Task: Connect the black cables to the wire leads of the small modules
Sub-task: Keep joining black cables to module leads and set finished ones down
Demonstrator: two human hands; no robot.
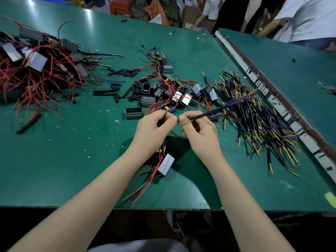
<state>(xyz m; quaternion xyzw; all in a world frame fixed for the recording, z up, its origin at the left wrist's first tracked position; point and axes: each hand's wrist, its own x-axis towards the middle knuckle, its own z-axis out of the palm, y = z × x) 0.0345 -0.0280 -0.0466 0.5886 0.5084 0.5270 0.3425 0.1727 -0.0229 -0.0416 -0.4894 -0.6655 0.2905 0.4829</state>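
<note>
The left hand [154,127] pinches the end of a thin wire lead between thumb and forefinger, and the right hand [198,128] pinches the near end of a black cable [205,114] the same way, so that the two tips meet in the small gap between the hands. Held up off the desk [72,160] like this, both ends sit straight in front of the wearer, which I take to be the point: the joint can be seen and twisted with fingertips alone. The exact contact of the bare conductors is too small to make out.

The cable runs up and to the right from the right hand, its far end with blue and yellow cores blurred over the heap. The module [165,164] whose lead is being worked seems to be the small grey box lying under the left wrist, its red wires [145,182] trailing toward the desk edge.

Just beyond the hands lies a loose cluster of small modules [174,91] with red leads, presumably those not yet joined. To its right spreads the pile of black cables [254,117], within reach of the right hand. To the left of the cluster lie short black sleeve pieces [116,92], and at the far left a large tangle of modules and red wire [36,70]. Other people stand at the far end of the desk.
</note>
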